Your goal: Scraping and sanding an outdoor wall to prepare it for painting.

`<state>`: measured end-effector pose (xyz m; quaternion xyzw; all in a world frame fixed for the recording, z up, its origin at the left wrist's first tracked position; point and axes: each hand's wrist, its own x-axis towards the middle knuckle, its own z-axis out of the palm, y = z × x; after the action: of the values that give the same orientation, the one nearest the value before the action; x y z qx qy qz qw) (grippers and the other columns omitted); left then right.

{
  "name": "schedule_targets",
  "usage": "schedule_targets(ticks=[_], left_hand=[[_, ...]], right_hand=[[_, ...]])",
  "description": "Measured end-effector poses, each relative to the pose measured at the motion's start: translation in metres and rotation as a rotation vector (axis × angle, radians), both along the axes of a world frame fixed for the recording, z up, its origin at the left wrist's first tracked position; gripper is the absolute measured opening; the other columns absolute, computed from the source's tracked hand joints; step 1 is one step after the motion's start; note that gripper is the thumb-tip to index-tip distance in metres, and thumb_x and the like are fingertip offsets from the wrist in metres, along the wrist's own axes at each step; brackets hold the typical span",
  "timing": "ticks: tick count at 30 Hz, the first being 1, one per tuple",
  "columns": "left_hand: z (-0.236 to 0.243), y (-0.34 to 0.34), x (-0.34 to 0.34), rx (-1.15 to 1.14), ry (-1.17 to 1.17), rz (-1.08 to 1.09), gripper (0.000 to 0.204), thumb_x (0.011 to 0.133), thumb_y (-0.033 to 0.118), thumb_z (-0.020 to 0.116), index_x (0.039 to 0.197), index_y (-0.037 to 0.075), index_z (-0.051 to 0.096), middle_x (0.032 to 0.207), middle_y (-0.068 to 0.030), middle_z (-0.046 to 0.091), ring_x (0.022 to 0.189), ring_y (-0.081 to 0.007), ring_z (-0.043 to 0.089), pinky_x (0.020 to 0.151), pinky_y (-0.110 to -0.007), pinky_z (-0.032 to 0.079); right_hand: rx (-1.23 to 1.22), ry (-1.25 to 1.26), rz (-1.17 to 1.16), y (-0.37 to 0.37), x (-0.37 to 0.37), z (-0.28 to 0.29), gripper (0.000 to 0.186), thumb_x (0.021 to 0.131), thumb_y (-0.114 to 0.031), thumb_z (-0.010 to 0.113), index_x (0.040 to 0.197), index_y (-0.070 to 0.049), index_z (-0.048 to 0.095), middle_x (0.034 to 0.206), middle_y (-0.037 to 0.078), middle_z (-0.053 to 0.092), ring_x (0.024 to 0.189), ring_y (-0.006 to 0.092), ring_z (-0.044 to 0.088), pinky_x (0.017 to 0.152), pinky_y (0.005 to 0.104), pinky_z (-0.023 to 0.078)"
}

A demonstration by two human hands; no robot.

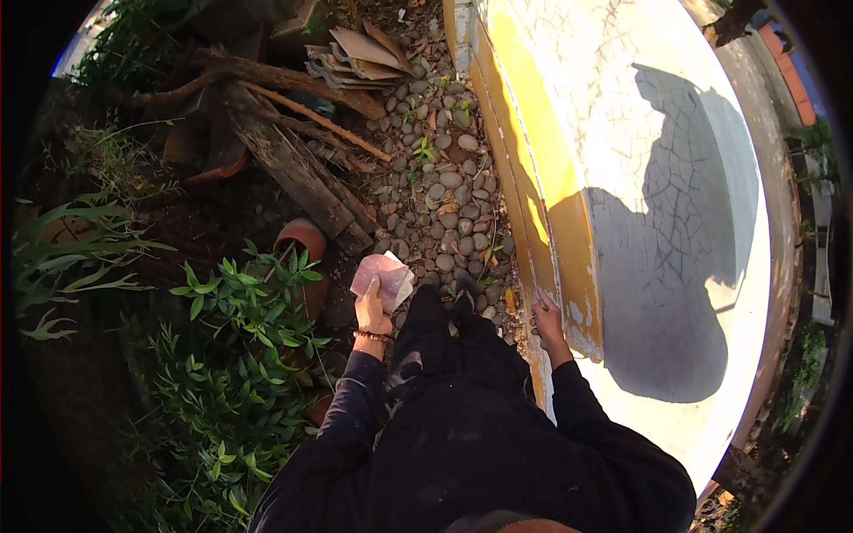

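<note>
Pinkish and cream sheets (384,274), squarish with worn edges, are held in my left hand (371,311), with the thumb over them. A beaded bracelet circles that wrist. Beside the yellow, peeling side (573,266) of a low wall is my right hand (548,324), fingers loosely curled; whether anything small is between them is too small to make out. The wall's pale top (675,160) has cracked paint and carries my shadow.
Pebbles (458,191) cover the ground around my feet. Weathered planks and branches (289,169) and stacked tiles (360,62) lie at the upper left. A terracotta pot (302,235) and leafy plants (213,400) crowd my left side.
</note>
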<state>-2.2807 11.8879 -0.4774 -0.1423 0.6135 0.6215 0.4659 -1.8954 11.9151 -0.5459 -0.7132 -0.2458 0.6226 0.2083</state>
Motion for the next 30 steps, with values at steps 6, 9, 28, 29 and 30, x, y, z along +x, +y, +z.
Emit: schedule_targets(ticks=[6,9,28,29,30], left_hand=[[-0.018,0.064,-0.004,0.032,0.031,-0.153,0.032,0.097,0.014,0.064,0.123,-0.003,0.059,0.117,-0.0087,0.066,0.104,-0.0238,0.066,0.087,-0.037,0.056],[-0.036,0.115,0.000,0.024,0.046,-0.310,0.034,0.096,0.023,0.065,0.121,0.000,0.062,0.109,-0.0052,0.066,0.092,-0.0188,0.064,0.077,-0.033,0.052],[-0.171,0.273,0.100,-0.053,0.041,-0.527,0.028,0.102,0.034,0.058,0.121,0.013,0.058,0.080,0.0057,0.056,0.070,-0.0099,0.054,0.065,-0.032,0.050],[-0.181,0.278,0.103,-0.005,0.036,-0.539,0.027,0.102,0.033,0.058,0.119,0.012,0.059,0.083,0.0056,0.058,0.070,-0.0095,0.054,0.063,-0.031,0.049],[-0.192,0.285,0.107,0.010,0.045,-0.519,0.027,0.102,0.033,0.058,0.119,0.012,0.059,0.083,0.0056,0.058,0.070,-0.0095,0.054,0.063,-0.031,0.049]], right_hand=[[-0.035,0.138,-0.202,0.038,-0.034,0.004,0.058,0.101,-0.019,0.057,0.155,-0.017,0.035,0.075,0.000,0.052,0.054,0.0094,0.049,0.042,0.0255,0.039],[-0.030,0.153,-0.282,0.054,-0.050,0.004,0.051,0.100,-0.016,0.054,0.149,-0.015,0.042,0.075,0.004,0.058,0.054,0.0141,0.058,0.042,0.0277,0.044],[-0.025,0.443,-0.357,0.207,-0.103,-0.039,0.057,0.102,-0.019,0.054,0.156,-0.024,0.035,0.075,0.000,0.053,0.053,0.0105,0.052,0.039,0.0253,0.039],[0.003,0.453,-0.349,0.215,-0.102,-0.050,0.057,0.102,-0.019,0.054,0.156,-0.024,0.035,0.075,0.000,0.053,0.053,0.0105,0.052,0.039,0.0253,0.039],[0.023,0.455,-0.324,0.224,-0.101,-0.063,0.057,0.102,-0.018,0.053,0.155,-0.023,0.035,0.076,0.001,0.054,0.052,0.0094,0.052,0.038,0.0235,0.039]])
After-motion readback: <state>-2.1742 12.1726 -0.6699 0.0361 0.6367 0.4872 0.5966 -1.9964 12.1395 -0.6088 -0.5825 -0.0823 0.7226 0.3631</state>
